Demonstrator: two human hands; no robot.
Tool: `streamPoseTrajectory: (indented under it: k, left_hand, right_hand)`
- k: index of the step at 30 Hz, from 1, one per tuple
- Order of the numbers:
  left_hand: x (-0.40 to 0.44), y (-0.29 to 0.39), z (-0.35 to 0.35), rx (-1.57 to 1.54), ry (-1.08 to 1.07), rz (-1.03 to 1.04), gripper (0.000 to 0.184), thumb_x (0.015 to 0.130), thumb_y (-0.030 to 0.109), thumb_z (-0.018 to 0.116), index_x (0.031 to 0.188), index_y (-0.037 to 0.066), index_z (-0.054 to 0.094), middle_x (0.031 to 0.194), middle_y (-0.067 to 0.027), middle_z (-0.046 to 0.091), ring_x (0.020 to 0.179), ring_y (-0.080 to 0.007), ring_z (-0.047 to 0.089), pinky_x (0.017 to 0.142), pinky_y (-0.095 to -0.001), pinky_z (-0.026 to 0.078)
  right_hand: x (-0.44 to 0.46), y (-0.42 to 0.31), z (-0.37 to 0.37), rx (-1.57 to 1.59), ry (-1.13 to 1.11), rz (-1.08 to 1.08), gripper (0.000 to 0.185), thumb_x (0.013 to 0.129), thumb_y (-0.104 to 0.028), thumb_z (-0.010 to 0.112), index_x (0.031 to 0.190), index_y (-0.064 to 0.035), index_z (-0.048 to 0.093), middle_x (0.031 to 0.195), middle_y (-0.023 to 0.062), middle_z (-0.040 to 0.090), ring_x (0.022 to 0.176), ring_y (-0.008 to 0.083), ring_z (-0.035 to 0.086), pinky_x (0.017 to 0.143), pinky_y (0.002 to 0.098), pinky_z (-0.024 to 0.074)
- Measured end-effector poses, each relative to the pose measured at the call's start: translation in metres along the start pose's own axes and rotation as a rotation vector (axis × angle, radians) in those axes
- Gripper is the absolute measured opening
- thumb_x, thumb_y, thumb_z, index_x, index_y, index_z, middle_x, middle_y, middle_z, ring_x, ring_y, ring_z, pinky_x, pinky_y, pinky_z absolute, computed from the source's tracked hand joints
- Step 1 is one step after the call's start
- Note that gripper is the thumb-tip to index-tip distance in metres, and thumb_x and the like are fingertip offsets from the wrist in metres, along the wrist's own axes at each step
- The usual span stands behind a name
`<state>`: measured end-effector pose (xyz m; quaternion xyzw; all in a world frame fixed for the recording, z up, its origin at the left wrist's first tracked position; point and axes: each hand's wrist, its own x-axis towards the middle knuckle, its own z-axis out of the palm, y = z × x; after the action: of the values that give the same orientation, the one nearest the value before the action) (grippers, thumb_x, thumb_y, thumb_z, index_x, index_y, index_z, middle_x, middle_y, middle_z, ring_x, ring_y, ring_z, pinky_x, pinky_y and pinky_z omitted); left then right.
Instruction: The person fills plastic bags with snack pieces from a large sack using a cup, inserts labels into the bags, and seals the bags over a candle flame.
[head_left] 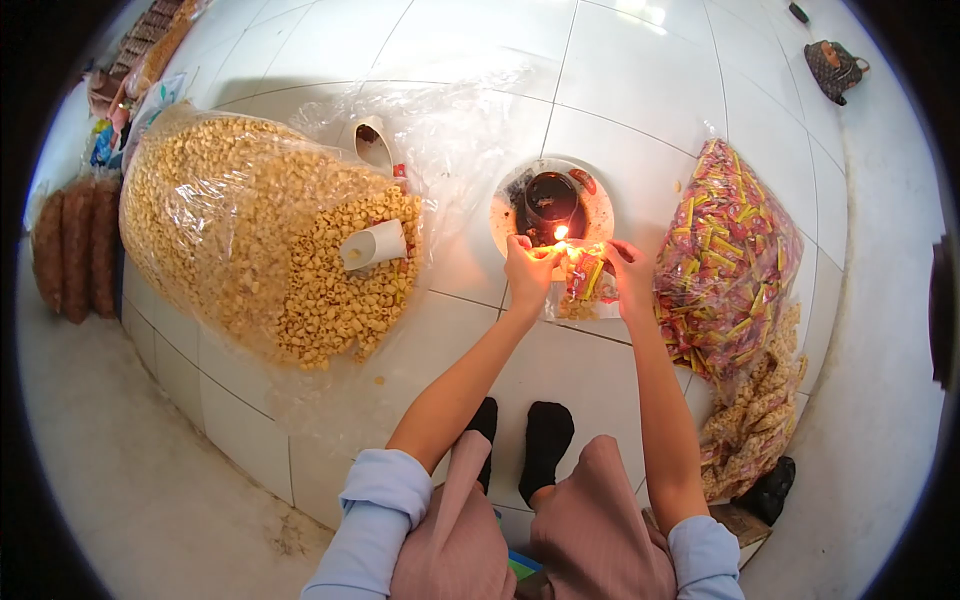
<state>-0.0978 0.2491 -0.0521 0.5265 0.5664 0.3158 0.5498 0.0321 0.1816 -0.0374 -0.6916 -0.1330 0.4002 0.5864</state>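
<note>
Between my two hands a small clear plastic snack bag is stretched by its top edge, with a red and yellow packet and some yellow snack pieces inside. My left hand pinches the bag's left corner, and my right hand pinches the right one. Just beyond the top edge burns a small flame at the near side of a dark round burner. The burner stands on a stained white plate on the tiled floor. Whether the edge touches the flame I cannot tell.
On the left lies a large open bag of yellow puffed snacks, with a white scoop in it and a cut white cup beyond. To the right are a bag of red and yellow packets and filled snack bags.
</note>
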Motion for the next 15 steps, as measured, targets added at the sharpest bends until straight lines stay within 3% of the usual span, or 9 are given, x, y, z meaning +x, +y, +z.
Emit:
streamPoseTrajectory:
  k: [10,12,14,15]
  left_hand:
    - [-0.005,-0.001,-0.022,-0.318,0.069,-0.183,0.036,0.073,0.003,0.065,0.083,0.007,0.031,0.076,-0.0117,0.057,0.066,-0.0133,0.057,0.060,-0.0238,0.049]
    - [-0.019,0.011,-0.036,-0.344,0.035,-0.164,0.033,0.074,0.007,0.065,0.084,0.006,0.034,0.076,-0.0098,0.058,0.065,-0.0130,0.056,0.062,-0.0239,0.047]
    - [-0.038,0.027,-0.049,-0.380,-0.005,-0.130,0.031,0.075,0.011,0.066,0.085,0.004,0.037,0.077,-0.0079,0.058,0.064,-0.0126,0.055,0.063,-0.0240,0.045]
    - [-0.050,0.038,-0.057,-0.311,-0.060,0.010,0.029,0.076,0.010,0.064,0.092,0.005,0.041,0.085,-0.0074,0.057,0.075,-0.0128,0.053,0.070,-0.0257,0.043]
  right_hand:
    - [-0.012,0.000,0.025,-0.069,-0.039,-0.018,0.019,0.077,-0.010,0.060,0.091,0.0036,0.061,0.076,0.0053,0.063,0.069,0.0103,0.060,0.061,0.0202,0.0473]
    - [-0.026,-0.008,0.027,-0.060,-0.049,-0.060,0.018,0.077,-0.010,0.060,0.090,0.0031,0.061,0.076,0.0045,0.063,0.068,0.0097,0.060,0.061,0.0192,0.0461]
    - [-0.053,-0.030,0.026,-0.337,-0.014,-0.172,0.015,0.077,-0.008,0.060,0.086,0.0034,0.062,0.076,0.0039,0.063,0.068,0.0082,0.059,0.061,0.0186,0.0449]
    - [-0.072,-0.048,0.025,-0.337,-0.008,-0.190,0.015,0.077,-0.008,0.060,0.086,0.0034,0.062,0.076,0.0039,0.063,0.068,0.0082,0.059,0.061,0.0186,0.0449]
